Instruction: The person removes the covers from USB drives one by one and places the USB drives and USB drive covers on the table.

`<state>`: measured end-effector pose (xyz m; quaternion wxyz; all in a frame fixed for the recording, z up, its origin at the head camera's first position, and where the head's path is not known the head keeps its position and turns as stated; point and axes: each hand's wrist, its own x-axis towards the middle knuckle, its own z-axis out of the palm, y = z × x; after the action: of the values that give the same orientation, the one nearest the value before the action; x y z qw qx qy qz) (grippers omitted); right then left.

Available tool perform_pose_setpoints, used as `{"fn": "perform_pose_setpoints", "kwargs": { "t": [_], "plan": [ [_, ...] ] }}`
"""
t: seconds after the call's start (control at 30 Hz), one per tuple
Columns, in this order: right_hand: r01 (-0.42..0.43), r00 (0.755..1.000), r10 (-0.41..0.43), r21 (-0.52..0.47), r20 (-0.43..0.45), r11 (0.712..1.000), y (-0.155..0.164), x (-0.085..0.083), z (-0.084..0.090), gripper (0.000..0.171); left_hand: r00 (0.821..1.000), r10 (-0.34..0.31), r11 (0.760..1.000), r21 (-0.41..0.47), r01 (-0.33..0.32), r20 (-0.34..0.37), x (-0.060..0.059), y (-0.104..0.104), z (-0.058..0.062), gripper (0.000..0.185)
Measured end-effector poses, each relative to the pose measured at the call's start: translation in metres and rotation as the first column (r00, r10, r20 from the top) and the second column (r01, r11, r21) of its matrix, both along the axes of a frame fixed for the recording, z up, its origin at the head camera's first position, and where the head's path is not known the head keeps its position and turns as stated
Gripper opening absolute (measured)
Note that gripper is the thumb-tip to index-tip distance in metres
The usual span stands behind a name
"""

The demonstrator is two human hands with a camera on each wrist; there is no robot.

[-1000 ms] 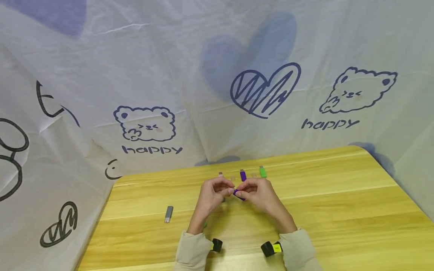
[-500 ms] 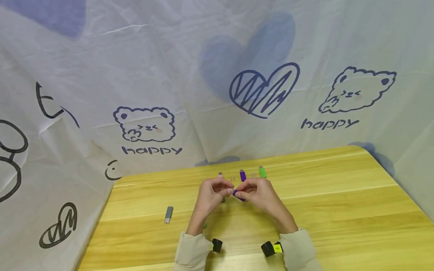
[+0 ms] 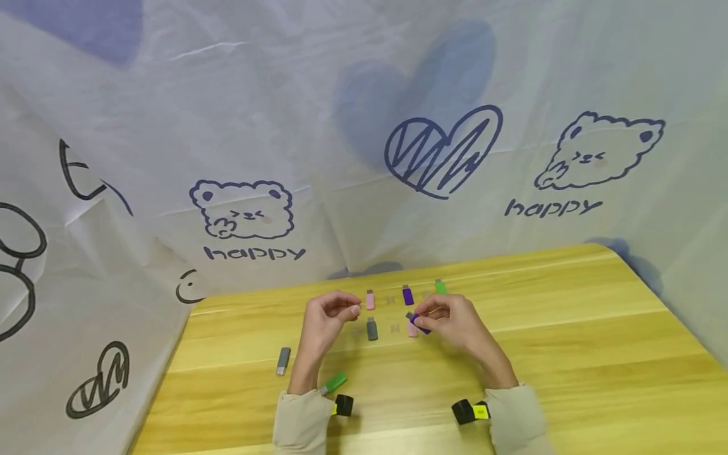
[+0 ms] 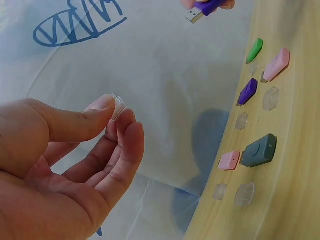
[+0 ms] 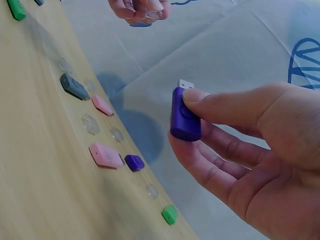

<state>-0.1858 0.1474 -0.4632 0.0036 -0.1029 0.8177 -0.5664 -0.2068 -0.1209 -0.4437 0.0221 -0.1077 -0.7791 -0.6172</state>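
Observation:
My left hand (image 3: pixel 328 319) pinches a small clear cap (image 4: pixel 118 107) between thumb and fingertips, raised over the table. In my right hand (image 3: pixel 452 321), thumb and fingers grip a purple USB flash drive (image 5: pixel 185 117), its metal plug bare and pointing away from the palm. The two hands are apart. Between them, on the table, lie a pink flash drive (image 3: pixel 370 300), a dark grey one (image 3: pixel 372 329) and another purple one (image 3: pixel 407 295). A second pink drive (image 5: pixel 106 155) lies close under my right hand, which partly covers it in the head view.
Several clear caps (image 4: pixel 245 194) lie beside the drives. A green drive (image 5: pixel 169 214) is at the back right. Nearer the left wrist lie another green drive (image 3: pixel 334 383) and a grey drive (image 3: pixel 283 361). A printed cloth (image 3: pixel 352 158) hangs behind the wooden table (image 3: pixel 569 347).
My hands, together at the purple flash drive before, have moved apart. The clear cap has come off with the left hand, and the drive went right with the right hand, its plug now exposed.

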Motion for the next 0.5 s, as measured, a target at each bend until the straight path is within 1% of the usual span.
{"fn": "perform_pose_setpoints", "kwargs": {
  "t": [0.1,0.23,0.37,0.5],
  "plan": [
    [0.025,1.000,-0.025,0.005,0.001,1.000,0.004,-0.001,-0.002,0.015,1.000,0.005,1.000,0.000,-0.005,-0.007,-0.001,0.001,-0.002,0.007],
    [0.088,0.996,-0.088,0.010,0.019,0.996,0.013,-0.003,-0.005,0.018,1.000,0.011,1.000,-0.005,-0.011,-0.008,0.000,0.003,-0.002,0.007],
    [0.174,0.984,-0.174,0.013,0.035,0.985,0.025,-0.004,-0.008,0.017,1.000,0.014,1.000,-0.007,-0.014,-0.005,0.000,0.004,-0.001,0.007],
    [0.255,0.966,-0.254,0.001,0.050,0.967,0.035,-0.005,-0.012,0.018,1.000,0.024,1.000,0.000,-0.024,-0.007,-0.001,0.004,-0.002,0.006]
  ]
}}
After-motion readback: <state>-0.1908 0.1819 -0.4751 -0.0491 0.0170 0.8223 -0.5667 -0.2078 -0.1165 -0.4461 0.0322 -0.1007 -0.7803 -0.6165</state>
